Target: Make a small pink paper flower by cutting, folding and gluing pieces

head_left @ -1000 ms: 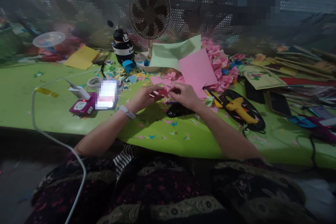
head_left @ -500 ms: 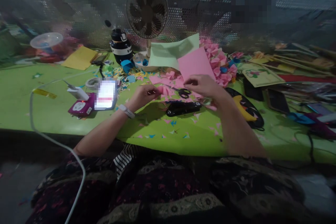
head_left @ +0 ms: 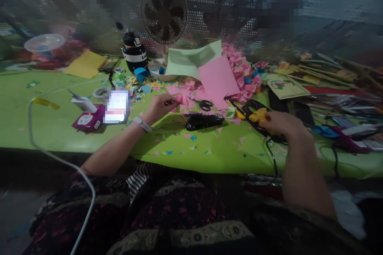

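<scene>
My left hand (head_left: 162, 107), with a pale watch band on the wrist, is closed in a pinch on a small folded pink paper piece (head_left: 182, 99). Farther right, my right hand (head_left: 279, 122) is wrapped round the back of a yellow glue gun (head_left: 257, 115); its tip points up and to the left, over a dark rounded pad (head_left: 253, 106). Between the hands lie black-handled scissors (head_left: 206, 105) and a black stapler (head_left: 204, 121). Pink paper scraps surround the scissors. A flat pink sheet (head_left: 218, 77) rests behind them, overlapping a pale green sheet (head_left: 193, 59).
A fan (head_left: 164, 12) and a dark bottle (head_left: 134, 53) stand at the back. A pile of folded pink paper (head_left: 243, 71) sits behind the sheets. Left are a lit phone (head_left: 116, 105), a purple socket block (head_left: 87, 121) and a white cable (head_left: 56, 158). Sticks (head_left: 332, 69) lie right.
My right hand has moved right, from near the scissors and pink sheet, and taken hold of the glue gun. My left hand still pinches the pink paper piece. The view has shifted slightly.
</scene>
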